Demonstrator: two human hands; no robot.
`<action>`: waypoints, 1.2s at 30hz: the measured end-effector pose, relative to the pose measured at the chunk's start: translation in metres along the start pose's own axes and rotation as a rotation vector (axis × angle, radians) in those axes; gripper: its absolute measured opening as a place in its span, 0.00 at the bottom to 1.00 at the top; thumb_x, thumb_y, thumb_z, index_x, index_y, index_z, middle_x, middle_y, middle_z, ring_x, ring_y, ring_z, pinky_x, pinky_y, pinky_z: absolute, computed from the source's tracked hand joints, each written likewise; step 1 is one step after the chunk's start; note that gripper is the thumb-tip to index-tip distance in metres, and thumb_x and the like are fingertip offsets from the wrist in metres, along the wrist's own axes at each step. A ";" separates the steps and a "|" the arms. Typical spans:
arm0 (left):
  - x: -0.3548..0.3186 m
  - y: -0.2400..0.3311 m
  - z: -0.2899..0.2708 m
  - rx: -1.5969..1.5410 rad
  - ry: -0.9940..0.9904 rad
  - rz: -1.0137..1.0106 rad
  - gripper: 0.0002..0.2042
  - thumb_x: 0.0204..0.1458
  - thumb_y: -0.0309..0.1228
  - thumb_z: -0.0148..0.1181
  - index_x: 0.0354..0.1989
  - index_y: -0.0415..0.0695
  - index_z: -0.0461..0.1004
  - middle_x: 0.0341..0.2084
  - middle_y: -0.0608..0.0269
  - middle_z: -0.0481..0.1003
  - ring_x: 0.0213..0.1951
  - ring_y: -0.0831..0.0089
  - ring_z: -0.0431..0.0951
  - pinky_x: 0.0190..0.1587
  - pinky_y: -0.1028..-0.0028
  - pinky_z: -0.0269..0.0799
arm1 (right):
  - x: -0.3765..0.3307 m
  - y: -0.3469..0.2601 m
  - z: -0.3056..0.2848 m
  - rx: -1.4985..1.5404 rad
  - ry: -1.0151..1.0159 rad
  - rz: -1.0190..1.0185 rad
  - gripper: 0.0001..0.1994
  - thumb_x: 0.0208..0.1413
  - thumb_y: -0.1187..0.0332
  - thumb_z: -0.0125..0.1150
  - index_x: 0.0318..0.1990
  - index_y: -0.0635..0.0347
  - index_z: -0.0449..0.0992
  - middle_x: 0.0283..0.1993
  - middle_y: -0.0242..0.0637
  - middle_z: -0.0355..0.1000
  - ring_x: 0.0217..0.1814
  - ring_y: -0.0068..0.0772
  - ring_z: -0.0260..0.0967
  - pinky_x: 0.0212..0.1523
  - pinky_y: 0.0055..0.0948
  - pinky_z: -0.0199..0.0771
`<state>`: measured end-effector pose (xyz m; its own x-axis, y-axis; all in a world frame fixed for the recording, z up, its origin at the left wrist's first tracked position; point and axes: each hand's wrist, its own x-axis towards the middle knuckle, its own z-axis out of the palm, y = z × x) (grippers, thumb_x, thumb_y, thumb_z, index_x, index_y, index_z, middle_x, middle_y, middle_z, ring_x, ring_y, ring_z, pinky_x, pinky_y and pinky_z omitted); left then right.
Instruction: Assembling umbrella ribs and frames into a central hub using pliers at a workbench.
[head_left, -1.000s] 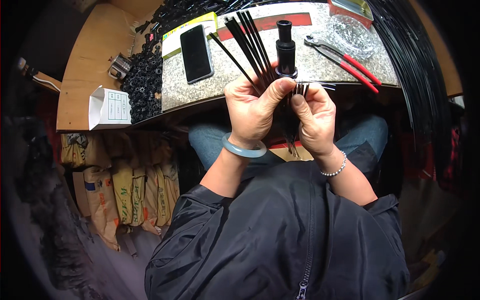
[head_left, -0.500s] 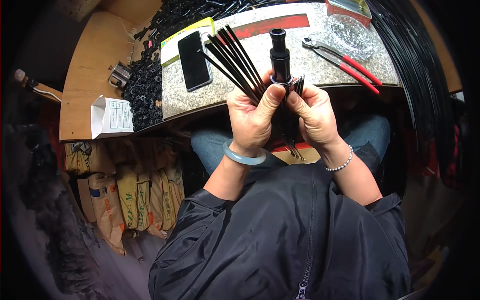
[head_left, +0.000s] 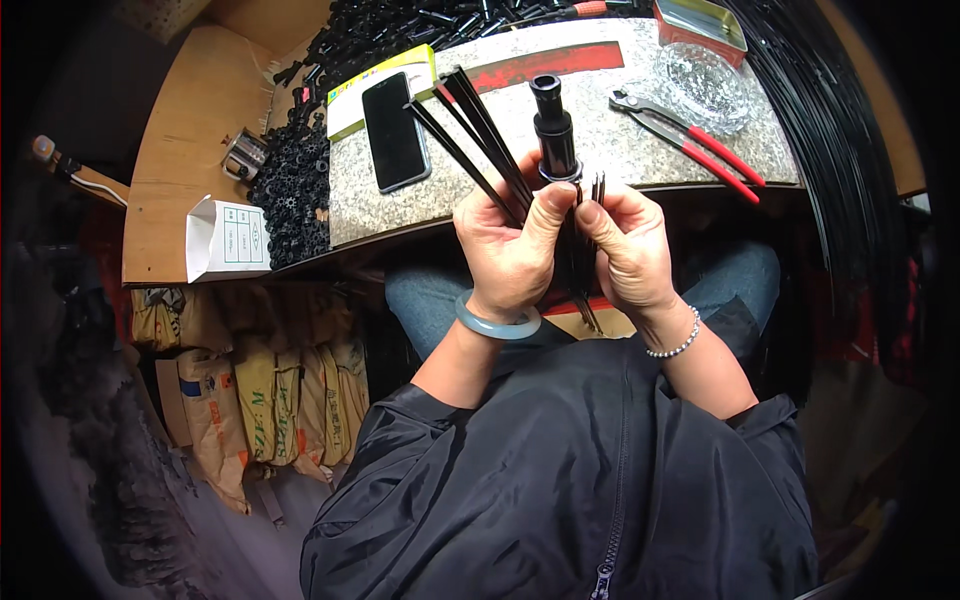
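Note:
Just in front of the table's edge, a black stepped tube (head_left: 556,140) with a collar at its lower end stands nearly upright between my hands. My left hand (head_left: 508,245) is closed, its thumb pressed at the collar. A fan of thin black rods (head_left: 478,130) sticks up out of that hand toward the upper left. My right hand (head_left: 637,250) pinches at the collar's other side, where short tips of a few more rods show by its fingers. Below the collar, dark rods hang down between my palms. Where they join the collar is hidden by my thumbs.
On the speckled tabletop (head_left: 350,205) lie a black phone (head_left: 396,130), red-handled pliers (head_left: 685,145) and a clear glass dish (head_left: 705,90). Small black parts (head_left: 290,200) are heaped at left, near a white box (head_left: 228,240). Long black rods (head_left: 810,130) hang over the right side.
Both hands and the tube sit slightly lower in the picture. The rods fanned from my left hand look fewer and closer together. My thumbs stay at the collar.

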<state>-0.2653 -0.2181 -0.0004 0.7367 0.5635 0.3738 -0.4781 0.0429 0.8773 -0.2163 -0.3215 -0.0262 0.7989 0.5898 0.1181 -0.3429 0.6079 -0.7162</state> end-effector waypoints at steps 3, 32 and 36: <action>-0.001 0.002 -0.003 0.061 -0.119 0.014 0.20 0.53 0.32 0.59 0.50 0.32 0.68 0.38 0.57 0.76 0.38 0.72 0.77 0.44 0.74 0.71 | 0.002 -0.002 0.000 0.063 -0.030 0.087 0.08 0.52 0.76 0.61 0.40 0.65 0.76 0.37 0.33 0.75 0.37 0.18 0.70 0.42 0.19 0.70; -0.005 0.000 -0.008 -0.291 -0.114 -0.180 0.20 0.49 0.38 0.62 0.46 0.37 0.72 0.40 0.58 0.75 0.44 0.73 0.73 0.50 0.71 0.67 | 0.010 -0.002 0.005 0.154 -0.051 0.239 0.06 0.51 0.72 0.64 0.34 0.64 0.76 0.38 0.32 0.74 0.38 0.19 0.69 0.44 0.18 0.68; -0.004 -0.002 -0.008 -0.294 -0.173 -0.152 0.22 0.49 0.40 0.62 0.47 0.37 0.71 0.44 0.54 0.72 0.49 0.67 0.70 0.54 0.66 0.63 | 0.016 -0.005 -0.009 0.124 -0.159 0.270 0.06 0.52 0.69 0.62 0.29 0.62 0.76 0.35 0.30 0.73 0.37 0.17 0.67 0.42 0.19 0.67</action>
<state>-0.2715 -0.2138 -0.0065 0.8678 0.3860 0.3129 -0.4552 0.3652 0.8120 -0.1978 -0.3197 -0.0269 0.5871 0.8081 0.0482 -0.5973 0.4726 -0.6480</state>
